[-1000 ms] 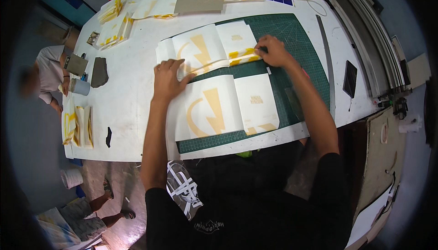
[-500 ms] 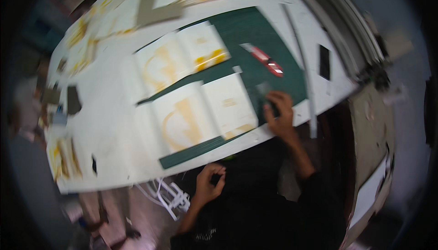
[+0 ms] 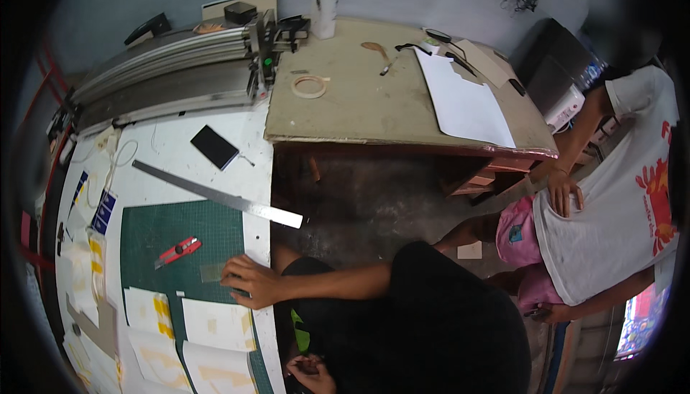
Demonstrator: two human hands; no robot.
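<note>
My right hand (image 3: 248, 281) rests at the edge of the green cutting mat (image 3: 183, 221), fingers bent and closed at a small translucent piece (image 3: 210, 273). Beyond that piece lies a red utility knife (image 3: 178, 252), its blade end toward the left. Close to my lap, my left hand (image 3: 310, 374) is curled, and whatever its fingers may hold cannot be made out. White sheets with yellowish patches lie on the mat, one open sheet (image 3: 215, 322) just below my right hand.
A steel ruler (image 3: 215, 193) overhangs the white table's edge. A black phone (image 3: 214, 147) lies beyond it. A brown table (image 3: 345, 113) holds a tape roll (image 3: 308, 86), a brush and white paper (image 3: 460, 103). At the right, another person (image 3: 604, 178) stands in a white shirt.
The view has swung to the right, bringing in the brown table and the other person. My right hand stays at the translucent piece; my left hand stays low near my lap.
</note>
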